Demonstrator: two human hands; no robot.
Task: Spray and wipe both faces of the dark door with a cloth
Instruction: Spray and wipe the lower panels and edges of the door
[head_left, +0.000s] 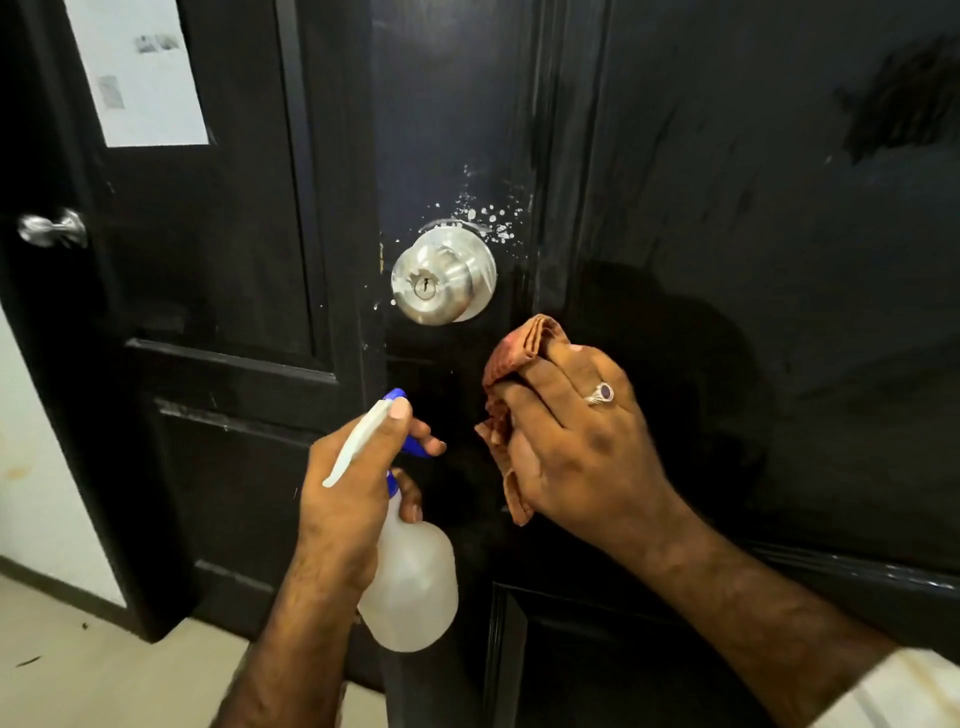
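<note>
The dark door (753, 260) fills the right of the view, glossy with wipe streaks. White spray droplets (491, 218) sit just above its round silver knob (441, 278). My left hand (353, 499) grips a white spray bottle (410, 587) with a blue trigger, nozzle aimed at the door below the knob, a finger on the trigger. My right hand (582, 447) holds a folded orange cloth (519, 358) against the door face, below and right of the knob.
A second dark door (218, 312) stands to the left with its own silver knob (52, 228) and a white paper sheet (140, 67) stuck on it. A white wall (36, 467) and pale floor (104, 675) lie at the lower left.
</note>
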